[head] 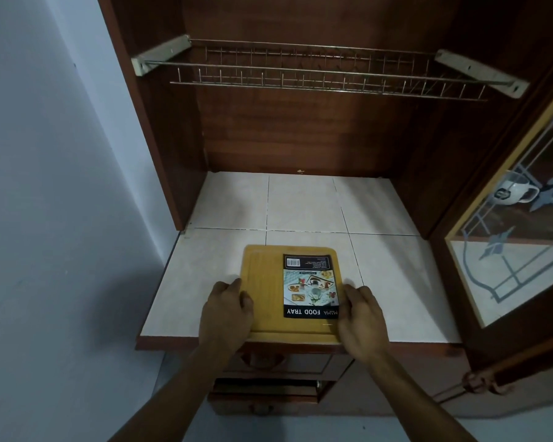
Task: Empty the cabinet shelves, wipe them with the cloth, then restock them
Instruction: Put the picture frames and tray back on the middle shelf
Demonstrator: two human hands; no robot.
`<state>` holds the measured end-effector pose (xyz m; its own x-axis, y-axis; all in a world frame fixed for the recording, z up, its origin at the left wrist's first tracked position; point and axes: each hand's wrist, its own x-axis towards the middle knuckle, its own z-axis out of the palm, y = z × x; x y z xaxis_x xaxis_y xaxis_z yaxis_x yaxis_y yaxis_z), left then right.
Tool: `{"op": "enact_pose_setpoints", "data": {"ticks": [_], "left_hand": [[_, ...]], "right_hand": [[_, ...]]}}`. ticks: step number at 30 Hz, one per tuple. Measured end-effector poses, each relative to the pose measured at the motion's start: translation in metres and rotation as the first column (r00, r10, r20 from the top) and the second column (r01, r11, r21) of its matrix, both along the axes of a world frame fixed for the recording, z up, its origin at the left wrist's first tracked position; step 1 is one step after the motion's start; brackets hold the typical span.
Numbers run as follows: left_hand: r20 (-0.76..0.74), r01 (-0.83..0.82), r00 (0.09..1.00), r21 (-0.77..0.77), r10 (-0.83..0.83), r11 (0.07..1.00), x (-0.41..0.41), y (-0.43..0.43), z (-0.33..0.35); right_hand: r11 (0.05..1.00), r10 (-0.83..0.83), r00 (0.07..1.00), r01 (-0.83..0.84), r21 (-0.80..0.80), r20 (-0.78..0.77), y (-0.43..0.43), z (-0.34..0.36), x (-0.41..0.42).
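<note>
Gripping a rectangular wooden tray on glossy tiled shelf.

Yellow food tray on tiled shelf, left hand and right hand at its sides

Setting: home kitchen.
Evidence: wooden cabinet with wire dish rack, tiled shelf, mug behind glass door.

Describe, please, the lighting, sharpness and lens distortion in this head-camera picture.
Head view: dim, bluish light; the wide-angle lens bows the wire rack and tilts the cabinet sides; the label on the yellow tray reads sharply; the glass door at right looks stretched.
</note>
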<state>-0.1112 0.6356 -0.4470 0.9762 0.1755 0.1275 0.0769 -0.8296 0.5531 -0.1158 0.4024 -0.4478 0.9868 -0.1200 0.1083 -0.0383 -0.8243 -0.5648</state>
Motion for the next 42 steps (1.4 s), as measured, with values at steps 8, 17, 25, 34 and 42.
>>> {"op": "enact_pose_setpoints", "data": {"ticks": [8,17,25,34,42], "left_hand": [[0.067,-0.026,0.997,-0.091,0.033,0.995,-0.002,0.002,0.005],[0.157,-0.068,0.982,-0.216,0.103,0.974,-0.004,-0.004,0.013],[0.156,-0.105,0.976,-0.273,0.152,0.956,-0.005,-0.008,0.021],[0.111,-0.176,0.954,-0.544,0.278,0.821,-0.015,-0.017,0.031],[-0.01,-0.219,0.952,-0.72,0.306,0.658,-0.025,-0.023,0.05]], "right_hand": [[0.992,-0.028,0.999,0.024,0.126,0.03,0.005,0.004,-0.001],[0.932,-0.112,0.992,0.088,0.351,0.049,0.007,0.008,0.001],[0.792,-0.184,0.979,0.092,0.604,0.092,0.006,0.018,0.003],[0.626,-0.217,0.971,0.057,0.778,0.103,0.007,0.031,-0.003],[0.605,-0.213,0.97,0.036,0.796,0.118,0.0,0.045,-0.014]]}}
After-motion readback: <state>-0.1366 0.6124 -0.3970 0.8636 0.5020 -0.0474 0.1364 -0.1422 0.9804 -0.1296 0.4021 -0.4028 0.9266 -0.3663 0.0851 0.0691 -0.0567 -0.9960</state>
